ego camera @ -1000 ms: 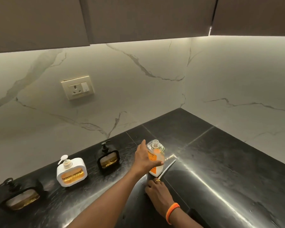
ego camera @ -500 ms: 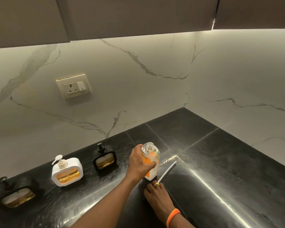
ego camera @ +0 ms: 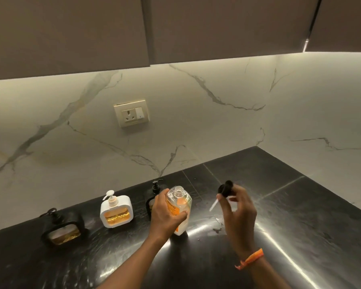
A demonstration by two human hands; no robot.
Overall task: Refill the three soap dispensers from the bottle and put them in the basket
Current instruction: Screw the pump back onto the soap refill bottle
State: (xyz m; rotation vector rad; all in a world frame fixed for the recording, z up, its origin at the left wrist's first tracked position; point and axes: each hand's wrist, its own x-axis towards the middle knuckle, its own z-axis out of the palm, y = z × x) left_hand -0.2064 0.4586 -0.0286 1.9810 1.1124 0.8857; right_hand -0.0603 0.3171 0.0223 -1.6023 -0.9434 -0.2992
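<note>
My left hand (ego camera: 167, 213) grips a clear refill bottle (ego camera: 180, 202) with an orange label; it stands uncapped on the black counter (ego camera: 290, 236). Raised to the bottle's right, my right hand (ego camera: 237, 207) pinches a black pump cap (ego camera: 225, 188) whose white tube hangs down to the left. Three dispensers line the wall: a black one (ego camera: 64, 229) at far left, a white one (ego camera: 116, 211) with a white pump, and a second black one (ego camera: 154, 195) partly hidden behind my left hand. No basket is in view.
A marble backsplash carries a socket with a switch (ego camera: 131, 113). Dark cabinets (ego camera: 175, 28) hang overhead. The counter runs into a corner at the right, and small wet marks (ego camera: 216, 229) lie near the bottle.
My right hand rose from the counter, lifting the pump cap and tube up beside the bottle. The view swung left, so the dispensers now sit nearer the middle.
</note>
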